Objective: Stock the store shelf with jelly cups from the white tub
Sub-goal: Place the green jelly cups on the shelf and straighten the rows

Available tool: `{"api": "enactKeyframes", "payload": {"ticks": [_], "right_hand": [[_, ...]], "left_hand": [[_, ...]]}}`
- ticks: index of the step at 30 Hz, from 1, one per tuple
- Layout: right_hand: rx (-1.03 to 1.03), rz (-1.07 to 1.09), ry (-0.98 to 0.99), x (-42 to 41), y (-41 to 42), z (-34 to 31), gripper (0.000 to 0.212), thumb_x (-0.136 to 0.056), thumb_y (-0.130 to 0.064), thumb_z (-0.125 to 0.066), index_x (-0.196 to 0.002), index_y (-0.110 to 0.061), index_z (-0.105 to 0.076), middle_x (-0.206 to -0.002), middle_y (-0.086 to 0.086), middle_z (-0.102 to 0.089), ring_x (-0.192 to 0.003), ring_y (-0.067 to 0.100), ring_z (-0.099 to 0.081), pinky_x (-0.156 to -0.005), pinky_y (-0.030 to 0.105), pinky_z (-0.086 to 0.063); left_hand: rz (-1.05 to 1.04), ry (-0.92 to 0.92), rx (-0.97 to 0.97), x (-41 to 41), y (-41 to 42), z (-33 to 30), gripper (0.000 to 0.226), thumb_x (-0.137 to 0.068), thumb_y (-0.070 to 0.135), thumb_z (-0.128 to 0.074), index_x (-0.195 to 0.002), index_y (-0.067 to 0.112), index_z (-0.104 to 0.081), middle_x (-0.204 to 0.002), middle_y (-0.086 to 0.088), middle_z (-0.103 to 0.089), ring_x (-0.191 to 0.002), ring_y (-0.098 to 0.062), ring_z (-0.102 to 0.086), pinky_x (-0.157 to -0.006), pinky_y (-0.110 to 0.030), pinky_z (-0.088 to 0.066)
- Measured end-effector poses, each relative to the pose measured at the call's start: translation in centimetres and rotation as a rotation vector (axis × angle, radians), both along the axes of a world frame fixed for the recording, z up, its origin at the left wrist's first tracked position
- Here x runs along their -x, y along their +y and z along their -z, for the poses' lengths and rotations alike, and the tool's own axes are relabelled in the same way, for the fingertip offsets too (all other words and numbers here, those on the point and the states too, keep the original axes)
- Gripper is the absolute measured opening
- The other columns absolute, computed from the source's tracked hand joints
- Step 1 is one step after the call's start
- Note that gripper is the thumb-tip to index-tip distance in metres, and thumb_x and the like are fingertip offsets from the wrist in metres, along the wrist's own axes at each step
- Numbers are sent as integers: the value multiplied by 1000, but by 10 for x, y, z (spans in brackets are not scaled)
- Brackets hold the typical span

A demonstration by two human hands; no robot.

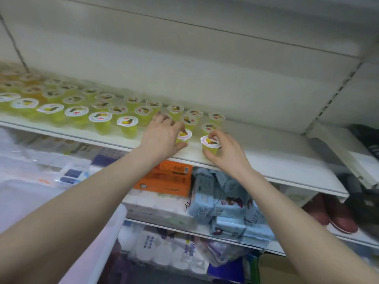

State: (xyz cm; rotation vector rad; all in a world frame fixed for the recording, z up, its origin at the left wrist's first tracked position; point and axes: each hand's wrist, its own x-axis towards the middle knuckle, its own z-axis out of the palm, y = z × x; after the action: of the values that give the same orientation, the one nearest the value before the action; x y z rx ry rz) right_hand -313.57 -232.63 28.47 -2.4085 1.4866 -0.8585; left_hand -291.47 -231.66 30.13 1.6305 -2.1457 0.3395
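Several yellow-green jelly cups [100,118] with white printed lids stand in rows on the white store shelf [276,160]. My left hand [164,138] grips one jelly cup [184,136] near the shelf's front edge, fingers and thumb curled round it. Beside it, my right hand [225,152] holds another jelly cup [210,144], thumb low on its side and fingers over the lid. Both cups rest on the shelf. The white tub's rim [110,232] shows at the lower left, under my left forearm.
The right part of the shelf is bare up to a slotted upright [332,99]. Below sit an orange box [166,179], pale blue packs [221,203], white bottles [151,244] and dark red shoes [336,214]. Clear plastic bags [51,160] lie at the left.
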Motion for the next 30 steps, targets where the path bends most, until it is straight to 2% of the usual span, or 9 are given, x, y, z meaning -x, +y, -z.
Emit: {"api": "enactKeyframes", "payload": {"ticks": [5,11,14,17,19,22,25,27,30], "right_hand": [[4,20,-46,0,4,2,34,-83,-35,-68,-110,-25,-51,-111,-5,-58,-100,12,-53,-77,23,-33],[1,60,-63,-2,5,5,32,-83,-37,-68,-108,-27,-49,-107,-7,-57,-96,12,-55,-77,26,-38],[-7,68,-46,-2,8,2,35,-83,-38,-67,-111,-27,-49,-107,-7,-56,-99,14,-55,-82,29,-42],[19,56,21,2,9,-4,43,-81,-49,-64,-117,-28,-52,-112,-7,-54,-105,14,-53,-91,37,-44],[40,85,-23,7,5,-12,46,-82,-56,-57,-118,-28,-54,-113,-6,-55,-104,15,-54,-93,40,-45],[50,152,-46,12,-13,-28,42,-85,-52,-55,-116,-24,-58,-109,-3,-57,-97,18,-56,-90,42,-47],[-88,232,47,5,-33,-46,37,-86,-47,-61,-116,-24,-58,-105,-1,-59,-96,20,-58,-87,36,-47],[-238,264,61,-5,-41,-55,43,-85,-52,-62,-119,-26,-56,-104,-4,-57,-97,18,-57,-85,32,-46],[-376,277,61,-18,-52,-58,52,-80,-54,-65,-122,-26,-51,-104,-6,-54,-98,19,-56,-80,29,-44]], "left_hand": [[26,100,-31,5,0,5,42,-74,41,-75,-102,15,-61,-86,-10,-68,-108,-33,-53,-107,-43,-28],[162,171,-12,5,-1,11,38,-73,39,-72,-99,16,-59,-85,-4,-67,-107,-29,-53,-111,-42,-24],[193,122,-19,2,-4,8,38,-71,44,-61,-98,17,-59,-85,-4,-66,-106,-31,-55,-108,-46,-31],[225,26,12,-3,-9,4,45,-71,58,-53,-96,21,-60,-93,-3,-67,-113,-34,-54,-109,-51,-30],[228,-1,30,-6,-14,-3,52,-74,67,-48,-98,23,-62,-102,-2,-68,-120,-34,-51,-111,-52,-26],[189,22,38,-11,-31,-20,56,-81,67,-40,-102,22,-65,-106,-7,-68,-118,-32,-52,-111,-48,-27],[149,11,9,-10,-53,-36,50,-83,57,-47,-107,18,-66,-99,-12,-68,-110,-33,-55,-111,-46,-28],[119,-17,-94,-6,-64,-40,45,-84,52,-58,-116,20,-63,-106,-13,-66,-117,-32,-50,-115,-43,-20],[61,-96,-270,-1,-78,-41,47,-84,55,-56,-120,26,-57,-119,-9,-61,-128,-28,-40,-118,-39,-11]]}}
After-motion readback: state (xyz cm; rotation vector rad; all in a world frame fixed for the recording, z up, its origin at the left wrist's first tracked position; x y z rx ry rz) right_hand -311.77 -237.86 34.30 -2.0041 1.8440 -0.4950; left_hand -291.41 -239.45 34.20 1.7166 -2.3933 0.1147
